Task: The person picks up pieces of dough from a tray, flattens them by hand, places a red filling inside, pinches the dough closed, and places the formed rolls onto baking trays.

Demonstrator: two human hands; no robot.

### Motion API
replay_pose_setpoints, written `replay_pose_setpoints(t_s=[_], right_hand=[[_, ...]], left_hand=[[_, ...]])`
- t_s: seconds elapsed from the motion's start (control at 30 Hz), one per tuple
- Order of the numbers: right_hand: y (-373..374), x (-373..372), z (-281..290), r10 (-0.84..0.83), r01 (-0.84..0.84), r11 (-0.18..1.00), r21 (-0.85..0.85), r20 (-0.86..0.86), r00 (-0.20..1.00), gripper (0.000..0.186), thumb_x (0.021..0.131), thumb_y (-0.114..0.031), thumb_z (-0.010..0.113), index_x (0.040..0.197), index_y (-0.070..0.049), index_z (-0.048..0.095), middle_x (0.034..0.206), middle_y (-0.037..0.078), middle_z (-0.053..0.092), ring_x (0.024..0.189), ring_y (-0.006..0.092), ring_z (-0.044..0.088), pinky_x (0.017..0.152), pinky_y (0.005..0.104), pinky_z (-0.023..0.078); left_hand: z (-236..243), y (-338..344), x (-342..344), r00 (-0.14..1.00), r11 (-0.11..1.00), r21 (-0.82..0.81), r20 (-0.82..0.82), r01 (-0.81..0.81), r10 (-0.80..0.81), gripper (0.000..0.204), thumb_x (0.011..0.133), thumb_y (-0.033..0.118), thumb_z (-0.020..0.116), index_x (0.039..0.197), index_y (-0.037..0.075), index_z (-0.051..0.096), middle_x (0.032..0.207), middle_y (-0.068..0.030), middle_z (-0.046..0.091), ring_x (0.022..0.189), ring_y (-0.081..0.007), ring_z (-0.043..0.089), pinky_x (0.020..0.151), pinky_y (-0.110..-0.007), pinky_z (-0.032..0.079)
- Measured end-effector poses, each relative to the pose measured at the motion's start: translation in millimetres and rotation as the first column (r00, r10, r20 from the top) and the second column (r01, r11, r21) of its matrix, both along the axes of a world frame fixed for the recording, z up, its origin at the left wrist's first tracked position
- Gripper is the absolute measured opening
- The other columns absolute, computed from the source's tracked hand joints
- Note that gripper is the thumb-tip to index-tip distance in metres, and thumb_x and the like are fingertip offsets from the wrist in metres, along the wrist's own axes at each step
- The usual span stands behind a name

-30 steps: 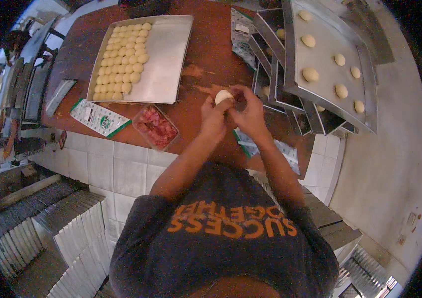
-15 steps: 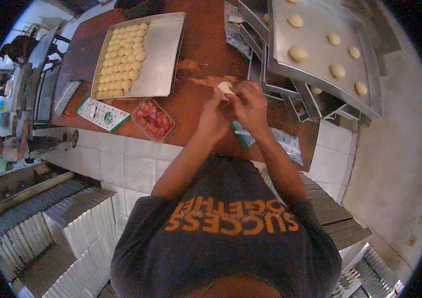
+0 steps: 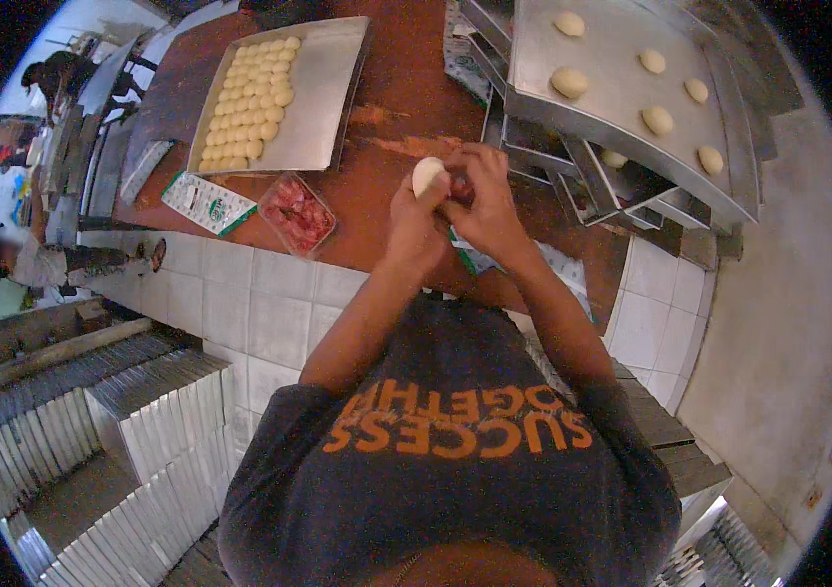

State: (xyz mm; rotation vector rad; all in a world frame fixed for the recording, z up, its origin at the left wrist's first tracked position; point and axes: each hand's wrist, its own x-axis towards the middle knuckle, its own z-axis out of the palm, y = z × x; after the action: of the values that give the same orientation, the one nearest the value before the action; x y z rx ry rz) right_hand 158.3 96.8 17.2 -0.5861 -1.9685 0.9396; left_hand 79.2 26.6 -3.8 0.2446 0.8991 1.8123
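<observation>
My left hand [image 3: 414, 227] is closed around the lower part of a pale round dough piece [image 3: 427, 177] above the table, with the dough standing out over the fingers. Close beside it on the right is my right hand [image 3: 489, 203]. Its fingers are bent and its thumb points toward the dough. A dark reddish patch shows between those fingers, too small to make out. A clear plastic tub [image 3: 311, 252] with red, glossy filling pieces [image 3: 297, 212] stands left of my hands. Farther back, a metal tray [image 3: 323, 98] carries rows of small dough balls [image 3: 248, 108].
At the right, a large metal tray [image 3: 612, 88] with several spaced dough balls [image 3: 658, 120] rests on stacked trays [image 3: 622, 191]. Printed packets [image 3: 206, 203] lie on the brown table [image 3: 401, 98]. Stacked metal pans [image 3: 166, 411] stand lower left. Another person [image 3: 39, 259] is at far left.
The dough has moved slightly left and shows more of its rounded side in my left hand. My right fingers have drawn back from it. The whole view has shifted slightly.
</observation>
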Motion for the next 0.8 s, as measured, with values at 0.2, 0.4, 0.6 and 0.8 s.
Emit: replay_pose_setpoints(t_s=[0.2,0.4,0.6,0.8], right_hand=[[8,32,-8,0.06,-0.055,0.998,-0.044,0.112,0.992,0.041,0.058,-0.006,0.065,0.097,-0.004,0.056,0.095,0.013,0.055,0.097,0.0333,0.047,0.085,0.0425,0.036],[7,57,-18,-0.133,0.113,0.914,0.389,0.024,0.991,0.028,0.057,-0.008,0.064,0.084,-0.003,0.058,0.088,0.011,0.056,0.087,0.0331,0.05,0.08,0.0428,0.038],[5,89,-9,-0.23,0.214,0.943,0.256,0.035,0.973,0.022,0.058,0.0,0.064,0.079,-0.001,0.058,0.081,0.01,0.055,0.079,0.0272,0.051,0.068,0.0343,0.042],[6,103,-10,-0.31,0.302,0.901,0.312,-0.025,0.95,0.018,0.06,-0.001,0.064,0.077,-0.003,0.057,0.078,0.01,0.054,0.074,0.0266,0.051,0.065,0.0342,0.043]], left_hand=[[0,0,21,0.993,0.993,-0.073,0.084,0.09,-0.084,0.028,0.084,0.02,0.056,0.106,0.004,0.05,0.097,-0.0049,0.054,0.087,-0.0162,0.053,0.074,-0.031,0.045],[6,16,59,0.966,0.996,-0.058,0.254,0.074,-0.057,0.031,0.083,0.022,0.057,0.106,0.003,0.05,0.1,-0.004,0.053,0.089,-0.0163,0.052,0.076,-0.03,0.044],[-13,24,74,0.964,0.968,-0.005,0.084,0.253,-0.251,0.034,0.084,0.029,0.055,0.107,0.004,0.049,0.1,-0.0037,0.054,0.092,-0.0166,0.052,0.08,-0.03,0.044],[10,24,76,0.919,0.944,0.066,0.213,0.324,-0.33,0.029,0.083,0.022,0.057,0.105,0.004,0.05,0.097,-0.0045,0.055,0.088,-0.0151,0.053,0.076,-0.031,0.045]])
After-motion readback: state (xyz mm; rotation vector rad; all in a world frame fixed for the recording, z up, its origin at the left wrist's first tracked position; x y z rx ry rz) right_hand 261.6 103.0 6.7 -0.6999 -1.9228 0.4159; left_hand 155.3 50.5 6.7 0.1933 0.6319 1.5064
